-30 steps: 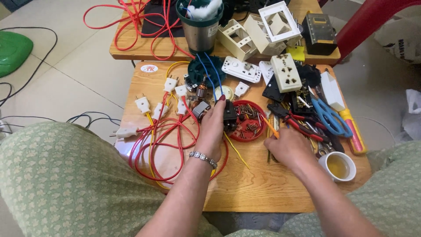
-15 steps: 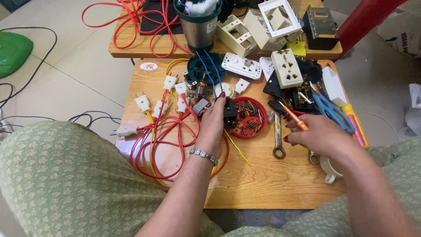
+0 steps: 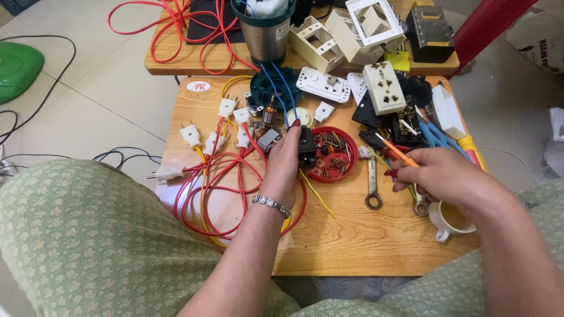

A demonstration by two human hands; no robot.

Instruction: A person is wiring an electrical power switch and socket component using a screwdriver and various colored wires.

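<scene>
1. Progress-wise it looks mid-repair to me: the left hand [image 3: 286, 161] is clamped around a small black boxy part [image 3: 306, 142], pinning it to the wooden tabletop [image 3: 352, 235] just left of the red dish, with nothing fastened to it yet as far as I can see.
2. The right hand [image 3: 437, 176] is closed on an orange-handled screwdriver [image 3: 395, 150], tip pointing far-left toward that part but well apart from it, so the actual screwing or prying seems not begun.
3. The red dish [image 3: 335, 155] is a shallow round plastic lid full of tiny metal screws and contacts, so plenty is loose and waiting.
4. Left of the hand: loops of glossy red wire [image 3: 217, 188] with some yellow strands, ending in white plastic plugs [image 3: 190, 134]. Those look already wired.
5. Farther back: a dark green round base with a copper-wound motor [image 3: 269, 111] exposed, blue leads coming up out of it.
6. Right side: a flat steel wrench [image 3: 372, 185], white socket blocks [image 3: 383, 88], blue-handled pliers [image 3: 432, 135], and a white ceramic cup [image 3: 449, 220] just beside the right hand.
</scene>
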